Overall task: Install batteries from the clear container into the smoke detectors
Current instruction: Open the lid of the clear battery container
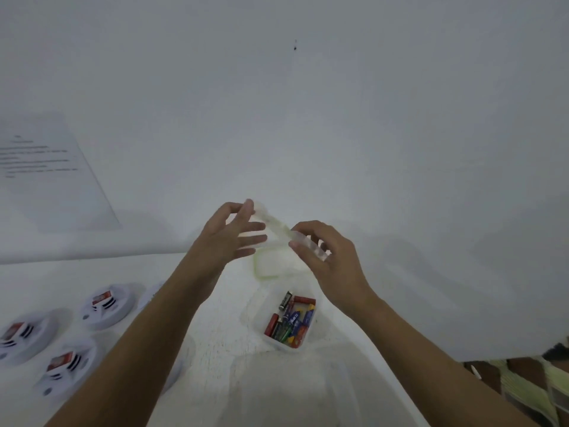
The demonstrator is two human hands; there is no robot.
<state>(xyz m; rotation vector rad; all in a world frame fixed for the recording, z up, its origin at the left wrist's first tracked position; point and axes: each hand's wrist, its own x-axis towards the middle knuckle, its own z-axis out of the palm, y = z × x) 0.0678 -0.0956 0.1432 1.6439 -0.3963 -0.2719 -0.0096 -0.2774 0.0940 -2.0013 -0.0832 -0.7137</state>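
A clear lid (277, 231) is held tilted over the table (215, 334). Its far corner is pinched by the left hand (229, 234), and its other end is clamped in the right hand's (332, 260) curled fingers. Below, batteries (291, 322) are kept in the clear container (256, 318). 3 smoke detectors (106, 305) are seen at the left.

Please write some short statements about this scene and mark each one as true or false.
1. The container is open. True.
2. The left hand and the right hand hold the lid. True.
3. The batteries lie loose on the table. False: they are in the container.
4. The detectors are to the right of the container. False: they are to its left.
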